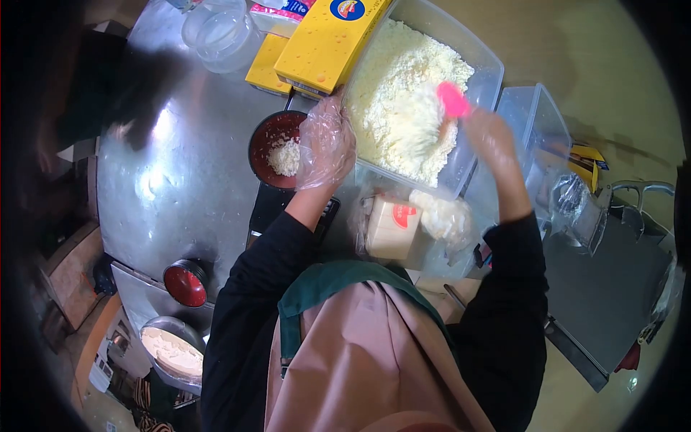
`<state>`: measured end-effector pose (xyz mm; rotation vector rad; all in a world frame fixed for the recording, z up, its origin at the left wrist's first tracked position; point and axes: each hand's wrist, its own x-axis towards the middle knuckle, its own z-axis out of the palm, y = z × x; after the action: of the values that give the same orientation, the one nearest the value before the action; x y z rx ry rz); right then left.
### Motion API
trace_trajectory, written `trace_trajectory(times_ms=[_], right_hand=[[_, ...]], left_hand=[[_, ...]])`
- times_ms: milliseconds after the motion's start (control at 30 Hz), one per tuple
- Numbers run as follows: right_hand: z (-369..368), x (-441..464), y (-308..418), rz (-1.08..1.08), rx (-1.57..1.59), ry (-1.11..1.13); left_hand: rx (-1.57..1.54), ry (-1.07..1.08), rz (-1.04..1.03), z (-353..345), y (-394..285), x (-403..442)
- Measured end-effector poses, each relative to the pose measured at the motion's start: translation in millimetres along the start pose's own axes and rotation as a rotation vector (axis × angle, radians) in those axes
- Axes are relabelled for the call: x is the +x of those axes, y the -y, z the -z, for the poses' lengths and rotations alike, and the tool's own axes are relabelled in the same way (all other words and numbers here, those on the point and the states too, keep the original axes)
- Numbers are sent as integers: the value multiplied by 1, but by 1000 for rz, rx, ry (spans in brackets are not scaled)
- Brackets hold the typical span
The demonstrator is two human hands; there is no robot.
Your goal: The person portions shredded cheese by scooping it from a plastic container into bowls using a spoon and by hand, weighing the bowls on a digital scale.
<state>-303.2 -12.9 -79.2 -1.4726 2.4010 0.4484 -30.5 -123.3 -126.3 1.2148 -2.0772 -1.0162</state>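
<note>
A clear plastic tub [481, 45] holds a heap of pale grated cheese [410, 72]. My right hand [489, 137] is closed on a pink scoop [452, 99] over the tub's right side; the patch of cheese around it is smeared by motion. My left hand [327, 140], in a clear plastic glove, rests against the tub's left wall, its fingers partly hidden by the crinkled glove. Beside it, a dark bowl with a red inside [266, 133] contains some grated cheese and sits over a black kitchen scale [270, 209].
Yellow boxes [327, 43] and a clear round container [219, 32] stand behind on the metal table [173, 209]. Nearer are a wrapped pale block [392, 229], another red bowl [186, 282] and a metal bowl of pale mixture [173, 353]. A second clear tub [533, 119] stands right.
</note>
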Motion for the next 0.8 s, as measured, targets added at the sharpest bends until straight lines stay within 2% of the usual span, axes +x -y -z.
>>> trace_trajectory(times_ms=[33, 100, 167, 200, 267, 300, 367, 433, 533, 633, 733, 800], right_hand=[[2, 21, -10, -89, -39, -70], [-7, 71, -25, -279, -1, -31], [-57, 134, -50, -69, -74, 63], [-59, 130, -38, -70, -69, 67], [-50, 110, 6, -92, 496, -115], [-46, 95, 16, -92, 495, -115], [-35, 57, 34, 63, 337, -110], [5, 11, 51, 15, 209, -26], [51, -30, 72, -70, 209, -91], [17, -2, 95, 35, 172, 48], [-12, 42, 71, 142, 292, -52], [-3, 40, 45, 115, 182, -64]], left_hand=[[-10, -4, -6, 0, 0, 1], [-16, -14, -12, 0, -1, 3], [-26, 6, -7, 3, -2, 4], [-21, 12, -6, 2, 0, 4], [-15, 8, -34, -1, 4, 3], [-17, 7, -33, -1, 4, 2], [-5, -2, -33, -1, 4, 3], [-16, 5, -23, 1, 2, 4], [-25, 10, -4, 0, 4, 3], [-48, -9, -6, -2, 5, 5], [-57, -11, 3, 0, 2, 3], [-47, -12, 3, 1, 1, 3]])
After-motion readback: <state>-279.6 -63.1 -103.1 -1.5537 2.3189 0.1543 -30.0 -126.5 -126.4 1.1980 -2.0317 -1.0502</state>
